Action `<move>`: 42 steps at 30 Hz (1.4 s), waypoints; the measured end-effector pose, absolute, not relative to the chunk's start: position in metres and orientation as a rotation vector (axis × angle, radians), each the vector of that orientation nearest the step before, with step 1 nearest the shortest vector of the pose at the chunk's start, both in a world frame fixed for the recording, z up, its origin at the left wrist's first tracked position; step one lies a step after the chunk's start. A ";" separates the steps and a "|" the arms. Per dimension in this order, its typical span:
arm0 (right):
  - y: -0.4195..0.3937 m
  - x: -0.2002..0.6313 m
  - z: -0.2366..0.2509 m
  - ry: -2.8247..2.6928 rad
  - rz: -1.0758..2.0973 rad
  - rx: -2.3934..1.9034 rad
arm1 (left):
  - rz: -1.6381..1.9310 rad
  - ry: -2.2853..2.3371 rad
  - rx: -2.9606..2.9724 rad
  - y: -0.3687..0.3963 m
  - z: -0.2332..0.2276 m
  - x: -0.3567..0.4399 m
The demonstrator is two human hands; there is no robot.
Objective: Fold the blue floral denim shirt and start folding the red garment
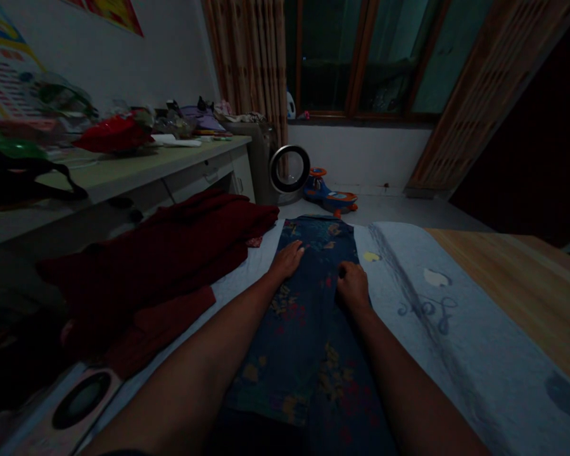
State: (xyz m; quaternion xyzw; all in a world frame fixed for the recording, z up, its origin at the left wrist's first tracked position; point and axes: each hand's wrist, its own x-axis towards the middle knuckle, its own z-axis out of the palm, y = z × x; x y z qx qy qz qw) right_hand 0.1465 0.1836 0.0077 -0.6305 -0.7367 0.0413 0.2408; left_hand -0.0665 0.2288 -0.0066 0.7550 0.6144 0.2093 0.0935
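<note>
A dark blue floral garment (308, 329) lies stretched out lengthwise on a pale grey sheet (437, 316) in front of me. My left hand (287, 259) rests flat on its upper left part, fingers extended and together, holding nothing. My right hand (352, 285) sits on the garment's middle with fingers curled under; whether it pinches the cloth I cannot tell in the dim light.
Dark red clothes (171, 253) are piled to the left. A cluttered desk (137, 168) runs along the left wall. A round fan (289, 168) and a toy car (330, 193) stand on the floor beyond. A wooden surface (522, 278) shows at right.
</note>
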 end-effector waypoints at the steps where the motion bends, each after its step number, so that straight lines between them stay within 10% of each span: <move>1: 0.182 0.146 0.009 -2.013 0.106 -1.757 | 0.611 1.820 2.244 0.229 -0.007 -0.066; 28: 0.180 0.149 0.010 -2.024 0.050 -1.818 | 0.361 1.832 2.313 0.228 -0.006 -0.062; 42: 0.184 0.150 0.011 -1.886 0.511 -1.478 | 0.711 1.641 2.555 0.213 0.001 -0.055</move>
